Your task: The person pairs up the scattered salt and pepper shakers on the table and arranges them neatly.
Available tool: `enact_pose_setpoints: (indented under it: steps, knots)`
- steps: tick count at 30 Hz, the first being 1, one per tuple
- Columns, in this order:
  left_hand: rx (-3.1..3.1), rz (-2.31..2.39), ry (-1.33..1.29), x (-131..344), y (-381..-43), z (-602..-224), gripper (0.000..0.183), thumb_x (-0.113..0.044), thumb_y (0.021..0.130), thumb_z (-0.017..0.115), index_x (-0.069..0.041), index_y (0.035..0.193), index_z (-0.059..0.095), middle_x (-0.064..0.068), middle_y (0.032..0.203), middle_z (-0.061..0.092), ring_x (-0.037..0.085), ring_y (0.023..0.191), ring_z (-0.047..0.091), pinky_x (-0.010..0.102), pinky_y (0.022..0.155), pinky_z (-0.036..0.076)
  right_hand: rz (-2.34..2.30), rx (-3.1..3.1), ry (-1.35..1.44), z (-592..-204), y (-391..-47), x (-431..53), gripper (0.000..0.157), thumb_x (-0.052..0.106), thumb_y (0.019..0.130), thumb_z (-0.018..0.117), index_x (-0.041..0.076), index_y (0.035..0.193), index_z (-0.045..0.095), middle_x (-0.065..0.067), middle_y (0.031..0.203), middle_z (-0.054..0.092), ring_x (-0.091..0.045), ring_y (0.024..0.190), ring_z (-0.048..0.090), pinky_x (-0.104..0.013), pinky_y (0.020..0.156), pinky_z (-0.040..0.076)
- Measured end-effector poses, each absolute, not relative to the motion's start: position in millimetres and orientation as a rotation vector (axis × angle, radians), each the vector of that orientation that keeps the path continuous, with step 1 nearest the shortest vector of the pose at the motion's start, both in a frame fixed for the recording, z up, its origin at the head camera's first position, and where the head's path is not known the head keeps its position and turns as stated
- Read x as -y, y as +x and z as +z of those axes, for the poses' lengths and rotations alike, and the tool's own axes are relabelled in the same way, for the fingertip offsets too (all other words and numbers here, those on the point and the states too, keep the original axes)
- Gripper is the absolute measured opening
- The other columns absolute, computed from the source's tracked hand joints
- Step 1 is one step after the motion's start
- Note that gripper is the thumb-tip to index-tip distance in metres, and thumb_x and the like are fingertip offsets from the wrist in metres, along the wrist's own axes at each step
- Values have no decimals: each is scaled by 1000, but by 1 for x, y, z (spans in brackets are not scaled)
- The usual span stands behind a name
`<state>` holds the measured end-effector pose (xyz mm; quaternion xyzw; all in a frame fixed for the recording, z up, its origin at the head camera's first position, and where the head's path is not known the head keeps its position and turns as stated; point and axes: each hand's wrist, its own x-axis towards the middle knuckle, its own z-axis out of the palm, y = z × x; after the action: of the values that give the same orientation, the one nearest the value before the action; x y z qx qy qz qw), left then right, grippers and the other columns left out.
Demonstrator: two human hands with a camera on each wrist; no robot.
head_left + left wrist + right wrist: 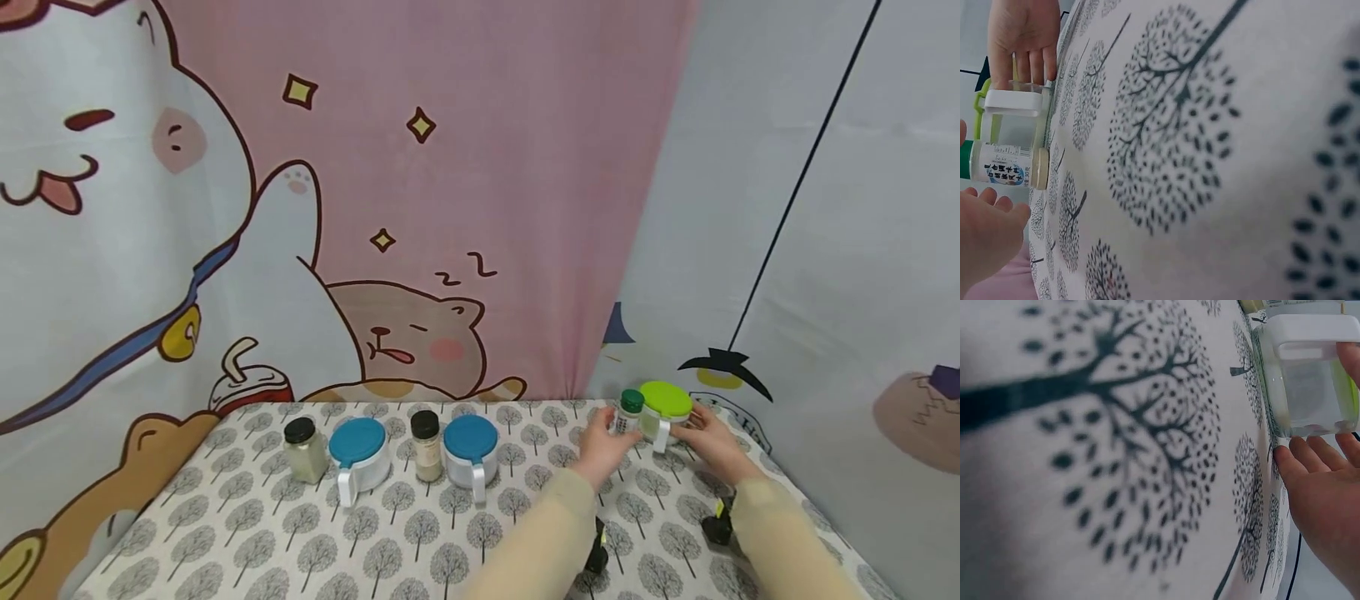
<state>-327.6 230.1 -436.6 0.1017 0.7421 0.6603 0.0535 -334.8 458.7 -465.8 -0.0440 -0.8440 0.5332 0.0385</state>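
At the right rear of the table stands a small spice bottle with a green cap, its printed label facing the left wrist camera. My left hand is around this bottle, thumb on one side and fingers on the other, with a narrow gap in the left wrist view. Next to it is a clear seasoning jar with a lime-green lid and a white handle. My right hand lies along the jar's right side, fingers fairly straight, fingertips at its wall; the thumb is near the handle.
Further left stand a black-capped square bottle, a blue-lidded jar, another black-capped bottle and a second blue-lidded jar. The tree-patterned cloth covers the table. A cartoon curtain hangs behind.
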Motion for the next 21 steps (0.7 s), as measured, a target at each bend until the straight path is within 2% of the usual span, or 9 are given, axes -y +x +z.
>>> enact_pose_setpoints:
  steps: [8,15,21]
  knots:
    - [-2299,1937,358,-240,-337,-444,57,-24,85,76,-18,136,52,4,134,54,29,124,49,49,97,44,1667,2568,-71,-462,-341,-455,100,28,94,66,-2,152,-10,-35,153,6,-52,138,14,-65,106,24]
    - [-2324,1863,396,-245,-344,-442,62,-23,89,70,-16,144,44,4,141,50,29,130,45,48,105,37,1554,2588,-11,-464,-343,-450,90,30,91,70,-4,150,9,-32,144,26,-49,130,30,-66,102,30]
    - [-2313,1817,427,-246,-353,-442,64,-21,94,64,-13,150,35,4,147,44,26,134,40,44,109,33,1553,2570,-17,-463,-347,-448,91,32,90,71,-2,150,11,-30,144,26,-47,131,30,-65,105,28]
